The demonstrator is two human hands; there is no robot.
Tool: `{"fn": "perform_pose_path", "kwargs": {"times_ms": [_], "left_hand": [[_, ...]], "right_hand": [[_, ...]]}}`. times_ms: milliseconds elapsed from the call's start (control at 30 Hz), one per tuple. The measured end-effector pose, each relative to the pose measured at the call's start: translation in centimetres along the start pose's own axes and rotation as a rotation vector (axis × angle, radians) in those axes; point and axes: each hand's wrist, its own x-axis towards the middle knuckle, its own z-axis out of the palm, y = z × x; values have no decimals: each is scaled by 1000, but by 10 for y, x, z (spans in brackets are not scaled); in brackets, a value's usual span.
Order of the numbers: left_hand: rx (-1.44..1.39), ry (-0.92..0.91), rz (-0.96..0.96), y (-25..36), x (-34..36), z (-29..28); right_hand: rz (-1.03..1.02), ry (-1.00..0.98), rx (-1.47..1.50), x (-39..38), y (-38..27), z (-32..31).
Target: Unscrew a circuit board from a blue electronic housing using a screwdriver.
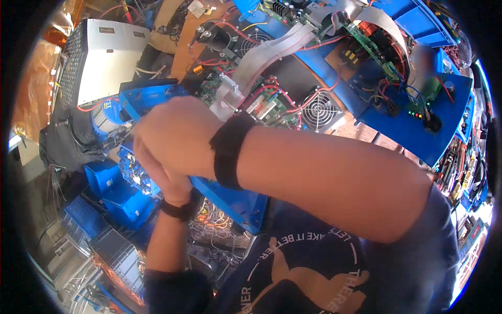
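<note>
Together, right hand (pixel 180 133), left hand (pixel 168 179), blue panel (pixel 230 202)

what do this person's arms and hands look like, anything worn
Right hand and left hand are ungloved. A wide black wristband sits on the right, a narrower dark band on the left. The right sleeve and left sleeve are dark.

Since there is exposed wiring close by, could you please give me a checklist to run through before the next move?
1. Both hands in sight: ok; the right hand overlaps the left hand.
2. Firm grip on blue panel: cannot tell; fingertips hidden.
3. Ribbon cable tucked away: not ok; it runs exposed.
4. Fan grille in sight: ok; it shows above the right forearm.
</note>
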Motion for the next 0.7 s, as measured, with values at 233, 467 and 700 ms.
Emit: {"fn": "perform_pose_path", "kwargs": {"times_ms": [233, 467, 700], "left_hand": [[198, 15, 64, 12, 7, -2], [206, 19, 77, 6, 4, -1], [-41, 6, -52, -38, -24, -8]], "right_hand": [[396, 183, 75, -3, 25, -10], [-59, -383, -143, 25, 15, -32], [-29, -277, -144, 11, -7, -15]]}}
